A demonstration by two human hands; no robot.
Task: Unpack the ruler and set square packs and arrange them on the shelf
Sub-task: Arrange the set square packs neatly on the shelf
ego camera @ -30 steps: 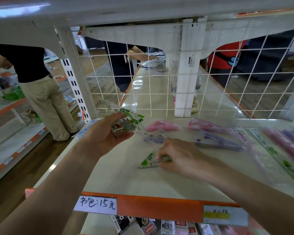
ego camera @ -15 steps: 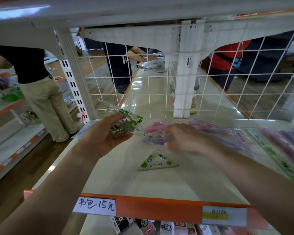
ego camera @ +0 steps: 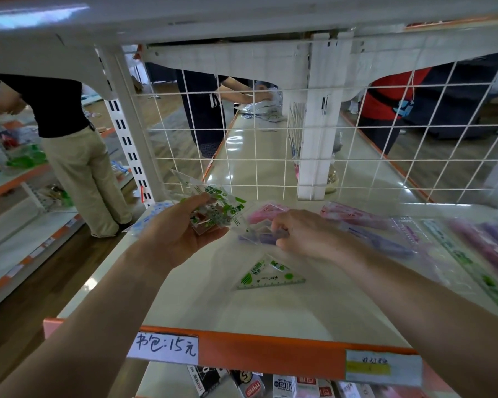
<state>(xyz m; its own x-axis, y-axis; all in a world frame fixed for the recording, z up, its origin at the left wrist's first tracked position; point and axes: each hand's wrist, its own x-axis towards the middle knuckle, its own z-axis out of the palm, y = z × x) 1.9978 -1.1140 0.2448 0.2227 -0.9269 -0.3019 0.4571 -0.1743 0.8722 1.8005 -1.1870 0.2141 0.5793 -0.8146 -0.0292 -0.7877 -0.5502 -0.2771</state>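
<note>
My left hand (ego camera: 179, 234) holds a bunch of clear set squares with green print (ego camera: 216, 208) above the left part of the cream shelf (ego camera: 270, 314). My right hand (ego camera: 308, 234) pinches a purple set square piece (ego camera: 259, 238) lying on the shelf just right of the left hand. One green-printed set square (ego camera: 266, 274) lies flat alone in the middle of the shelf, below my right hand. Pink packs (ego camera: 263, 211) lie behind the hands.
Ruler packs in pink, purple and green (ego camera: 457, 248) lie along the right of the shelf. A white wire grid (ego camera: 270, 139) backs it and an upper shelf hangs overhead. An orange price rail (ego camera: 256, 354) marks the front edge. People stand in the aisles behind and at left.
My right hand let go of the green set square on the shelf, moved up and back, and now pinches the purple piece. The left hand stayed in place with its bunch.
</note>
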